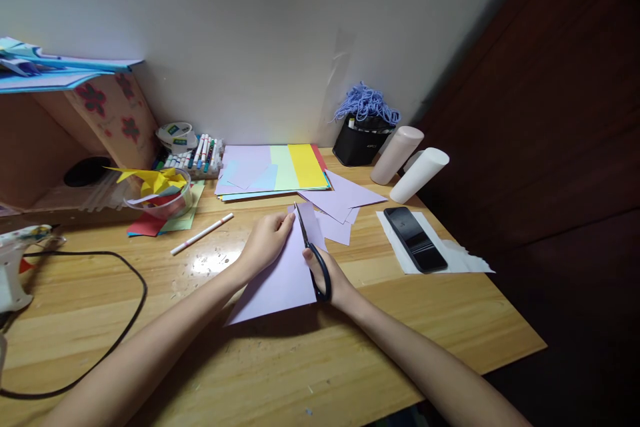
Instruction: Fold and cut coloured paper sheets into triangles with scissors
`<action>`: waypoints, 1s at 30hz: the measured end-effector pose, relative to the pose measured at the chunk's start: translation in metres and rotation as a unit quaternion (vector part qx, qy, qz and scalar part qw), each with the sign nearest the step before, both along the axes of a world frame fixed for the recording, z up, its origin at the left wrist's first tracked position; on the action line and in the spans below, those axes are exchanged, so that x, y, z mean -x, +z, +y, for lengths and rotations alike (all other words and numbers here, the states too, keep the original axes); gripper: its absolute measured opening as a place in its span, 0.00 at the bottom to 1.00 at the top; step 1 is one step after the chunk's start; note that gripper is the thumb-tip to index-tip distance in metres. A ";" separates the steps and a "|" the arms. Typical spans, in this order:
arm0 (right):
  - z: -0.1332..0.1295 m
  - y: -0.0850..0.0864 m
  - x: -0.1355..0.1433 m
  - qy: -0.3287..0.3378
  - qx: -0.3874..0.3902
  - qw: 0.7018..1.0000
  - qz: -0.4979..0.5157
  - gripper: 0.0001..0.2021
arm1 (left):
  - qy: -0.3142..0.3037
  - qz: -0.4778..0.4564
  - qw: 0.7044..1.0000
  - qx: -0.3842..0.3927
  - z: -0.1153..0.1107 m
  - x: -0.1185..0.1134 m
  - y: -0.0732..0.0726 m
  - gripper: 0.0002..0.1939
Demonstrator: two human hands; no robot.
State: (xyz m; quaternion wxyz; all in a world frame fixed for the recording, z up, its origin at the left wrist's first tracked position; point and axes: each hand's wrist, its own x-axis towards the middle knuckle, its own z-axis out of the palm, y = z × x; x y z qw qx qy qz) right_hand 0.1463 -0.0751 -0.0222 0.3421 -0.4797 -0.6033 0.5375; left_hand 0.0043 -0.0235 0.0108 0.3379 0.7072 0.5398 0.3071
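My left hand (270,237) pinches a sheet of light purple paper (280,287) near its far edge, with the thumb on top. The sheet is tilted above the table. Black-handled scissors (324,273) are in my right hand (330,280), its thumb through one handle loop. Their blades point away from me and lie along the right part of the sheet, the tips close to my left thumb. Some of my right fingers are hidden behind the handles and paper. Just beyond the sheet lie loose purple paper pieces (345,197).
Coloured paper sheets (300,170) lie by the wall, near markers (203,153) and a bowl of paper scraps (173,203). One marker (203,233) lies loose. On the right are a phone (415,240), two cylinders (420,173) and a black holder (360,143). A cable (143,280) curves left.
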 end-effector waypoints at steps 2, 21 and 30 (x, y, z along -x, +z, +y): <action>0.002 0.001 -0.001 -0.003 0.021 1.000 0.018 0.26 | -0.001 -0.003 1.000 -0.006 0.001 0.001 0.000 0.22; 0.075 -0.009 -0.106 -0.367 -0.093 0.925 0.038 0.18 | 0.044 0.032 0.998 -0.033 0.018 0.011 -0.020 0.16; 0.073 -0.011 -0.120 -0.271 -0.096 0.933 -0.218 0.14 | -0.080 0.115 0.980 -0.138 0.016 0.004 -0.043 0.28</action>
